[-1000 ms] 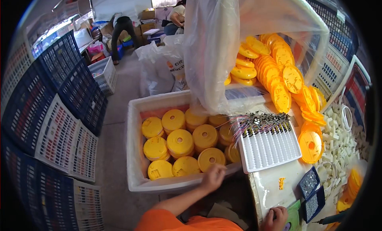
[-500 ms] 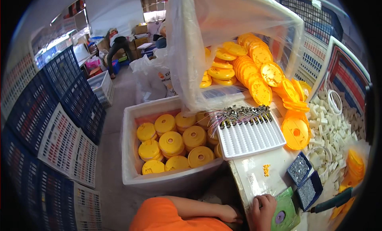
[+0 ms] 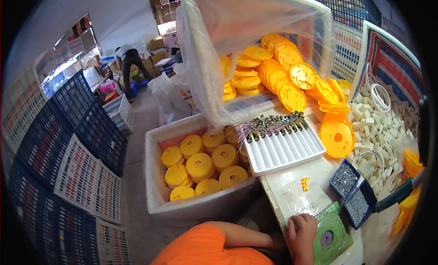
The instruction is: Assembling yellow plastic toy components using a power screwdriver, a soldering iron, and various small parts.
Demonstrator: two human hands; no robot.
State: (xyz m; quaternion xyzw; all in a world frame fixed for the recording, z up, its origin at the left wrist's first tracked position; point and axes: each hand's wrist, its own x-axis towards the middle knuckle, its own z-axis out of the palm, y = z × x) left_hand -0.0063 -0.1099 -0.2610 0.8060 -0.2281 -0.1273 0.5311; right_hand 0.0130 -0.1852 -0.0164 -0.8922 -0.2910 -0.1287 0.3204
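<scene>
My right hand rests on the worktable, fingers loosely bent and thumb apart, with nothing visible in it. Touching or just beside its fingers is a green block with a round purple centre. My left forearm reaches from an orange sleeve to the table's edge; the left hand's fingers are hidden there. Beyond my right hand lies a small heap of tiny orange parts. Two blue trays, an upper one and a lower one, hold small metal screws.
A white ribbed tray carries wired small parts. Yellow discs spill from a tipped, plastic-lined foam box. Another foam box holds yellow round cases. White blocks pile at right, near a dark green tool. Crates stand left.
The view has turned slightly, so the scene sits a little differently. My right hand stays beside the green block. A person in the background has shifted posture.
</scene>
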